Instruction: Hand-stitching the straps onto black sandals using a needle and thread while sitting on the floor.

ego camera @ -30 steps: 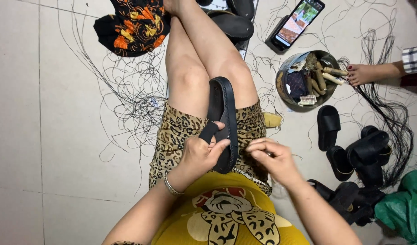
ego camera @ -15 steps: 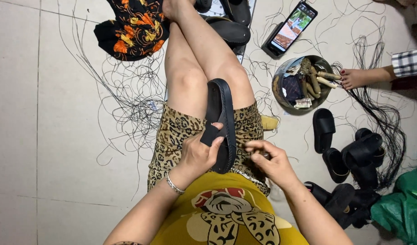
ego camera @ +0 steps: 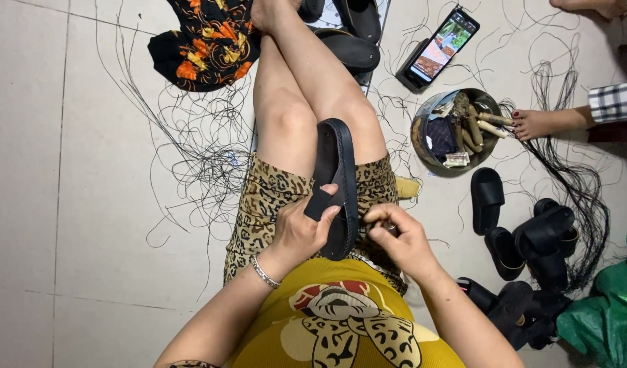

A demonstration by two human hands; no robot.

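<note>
- The person sits on a pale tiled floor (ego camera: 68,204) with legs stretched toward the far side, and a black sandal (ego camera: 337,170) lies lengthwise on the right thigh, sole edge up.
- The left hand (ego camera: 301,233) grasps the sandal's near end, with the thumb and fingers pinching its black strap (ego camera: 321,201) against the sole.
- The right hand (ego camera: 398,235) sits just right of the sandal's near end, fingers curled tight around something small; what it pinches is too small to make out.
- A silver bracelet (ego camera: 264,272) circles the left wrist.
- Loose black thread (ego camera: 190,157) sprawls in tangled loops over the floor to the left of the legs.
- A black cloth with orange flowers (ego camera: 204,44) lies crumpled at the far left of the knees.
- A phone (ego camera: 439,48) with a lit screen rests on the floor, far right of the legs.
- Near it, a round metal tin (ego camera: 422,140) holds wooden-handled tools and scraps.
- Another person's hand (ego camera: 531,124), with a plaid sleeve behind it, touches the tin's right rim.
- More black sandals (ego camera: 525,238) are heaped on the right, beside a thick bundle of black cord (ego camera: 586,197).
- A green bag (ego camera: 606,313) sits at the near right corner.
</note>
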